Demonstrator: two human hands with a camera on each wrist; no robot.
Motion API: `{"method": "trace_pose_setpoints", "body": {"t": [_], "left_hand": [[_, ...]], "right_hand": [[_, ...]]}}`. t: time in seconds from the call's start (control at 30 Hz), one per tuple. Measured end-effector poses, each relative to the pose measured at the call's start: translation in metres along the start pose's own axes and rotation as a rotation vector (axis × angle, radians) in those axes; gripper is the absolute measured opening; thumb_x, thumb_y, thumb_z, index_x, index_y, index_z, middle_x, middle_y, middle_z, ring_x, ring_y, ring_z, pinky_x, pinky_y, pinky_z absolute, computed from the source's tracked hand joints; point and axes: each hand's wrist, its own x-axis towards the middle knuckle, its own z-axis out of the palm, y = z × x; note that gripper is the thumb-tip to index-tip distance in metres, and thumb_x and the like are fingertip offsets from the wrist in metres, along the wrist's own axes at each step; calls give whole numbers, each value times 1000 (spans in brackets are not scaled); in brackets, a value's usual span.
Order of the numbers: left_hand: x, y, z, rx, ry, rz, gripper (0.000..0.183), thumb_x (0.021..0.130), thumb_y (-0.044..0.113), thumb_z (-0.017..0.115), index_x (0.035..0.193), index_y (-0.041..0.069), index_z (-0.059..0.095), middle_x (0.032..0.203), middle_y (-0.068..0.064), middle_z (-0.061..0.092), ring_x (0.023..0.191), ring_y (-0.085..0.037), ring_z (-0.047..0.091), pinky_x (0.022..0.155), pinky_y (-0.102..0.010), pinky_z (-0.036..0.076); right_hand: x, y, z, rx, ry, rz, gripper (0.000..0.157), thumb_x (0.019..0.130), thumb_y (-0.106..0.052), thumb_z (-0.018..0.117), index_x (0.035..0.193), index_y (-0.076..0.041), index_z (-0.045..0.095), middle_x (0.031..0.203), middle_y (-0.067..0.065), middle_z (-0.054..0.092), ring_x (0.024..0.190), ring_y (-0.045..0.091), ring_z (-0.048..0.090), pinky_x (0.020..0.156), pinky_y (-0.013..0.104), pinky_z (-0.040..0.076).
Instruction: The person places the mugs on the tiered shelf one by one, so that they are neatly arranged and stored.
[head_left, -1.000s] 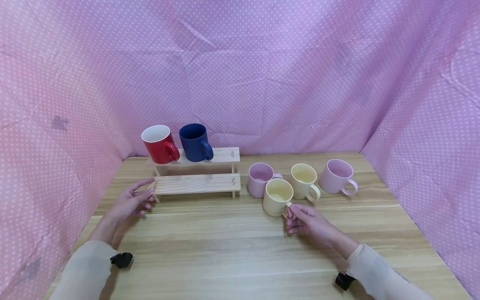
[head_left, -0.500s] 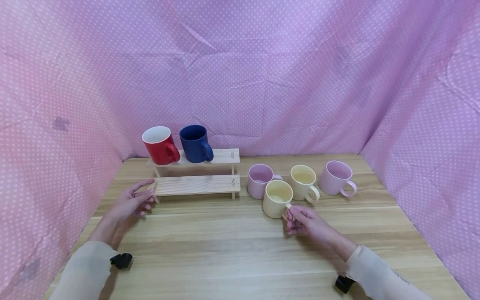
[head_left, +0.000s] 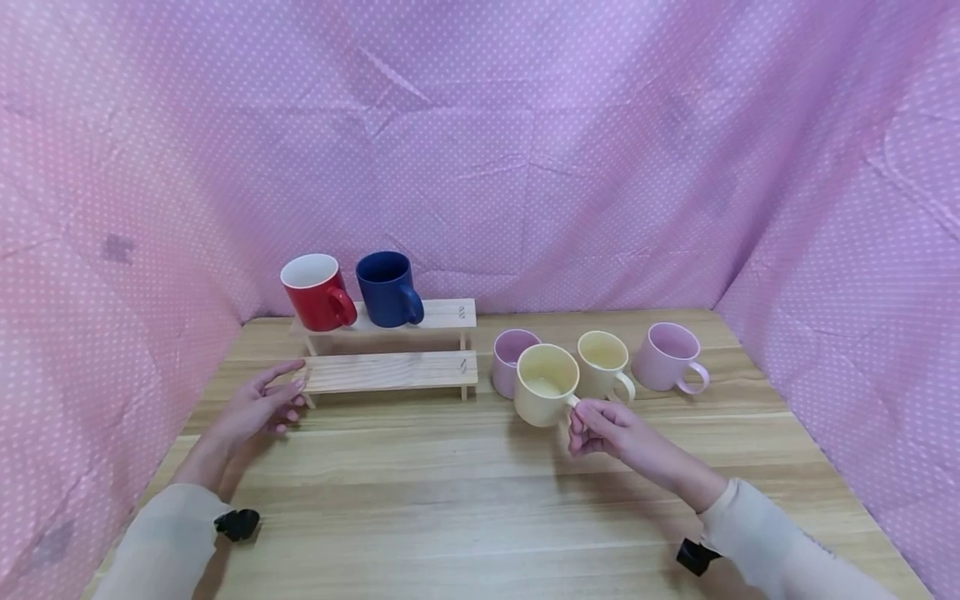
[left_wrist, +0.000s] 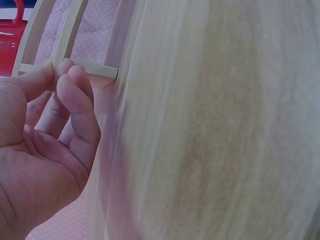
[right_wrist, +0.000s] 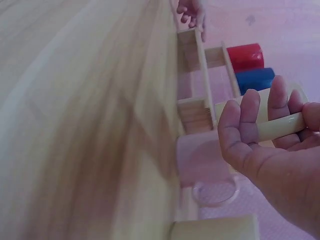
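In the head view my right hand grips the handle of a pale yellow mug, held upright above the table. The right wrist view shows its fingers curled round the handle. Behind the raised mug, partly covered by it, stands a pink mug. My left hand is at the left end of a two-tier wooden rack. Its thumb and fingertips pinch the end of the lower board in the left wrist view. A red mug and a blue mug stand on the upper tier.
A second yellow mug and another pink mug stand on the wooden table, to the right of the lifted mug. A pink dotted curtain closes off the back and both sides.
My right hand has lifted the yellow mug off the table and moved it slightly left, so it now covers more of the pink mug. My left hand stays at the rack.
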Motion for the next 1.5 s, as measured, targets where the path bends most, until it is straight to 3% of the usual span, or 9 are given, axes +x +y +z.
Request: {"method": "trace_pose_setpoints", "body": {"t": [0.3, 0.77, 1.17, 1.5], "left_hand": [[1, -2, -1, 5, 1, -2, 70, 104, 36, 60, 161, 15, 26, 92, 1, 71, 72, -12, 65, 58, -28, 56], [1, 0, -1, 23, 6, -2, 68, 104, 36, 60, 160, 15, 29, 92, 0, 71, 72, -12, 65, 59, -29, 56], [2, -3, -1, 26, 1, -14, 70, 104, 37, 59, 161, 16, 26, 93, -1, 71, 72, -13, 65, 59, -30, 56], [3, -4, -2, 33, 14, -25, 71, 103, 39, 61, 161, 18, 27, 94, -1, 70, 73, -13, 65, 59, -29, 56]], "right_hand": [[4, -18, 0, -10, -4, -22, 34, 113, -23, 34, 98, 0, 54, 92, 8, 63, 90, 17, 66, 88, 38, 56], [19, -31, -3, 2, -2, -51, 34, 113, -23, 36, 98, 3, 53, 89, 6, 61, 88, 16, 64, 88, 37, 57], [71, -59, -2, 58, 76, -43, 34, 112, -31, 38, 91, -5, 47, 87, 8, 50, 83, 16, 56, 87, 39, 56], [119, -77, 4, 61, 223, -96, 36, 111, -34, 42, 89, -5, 47, 81, 6, 44, 76, 16, 50, 79, 33, 52]]}}
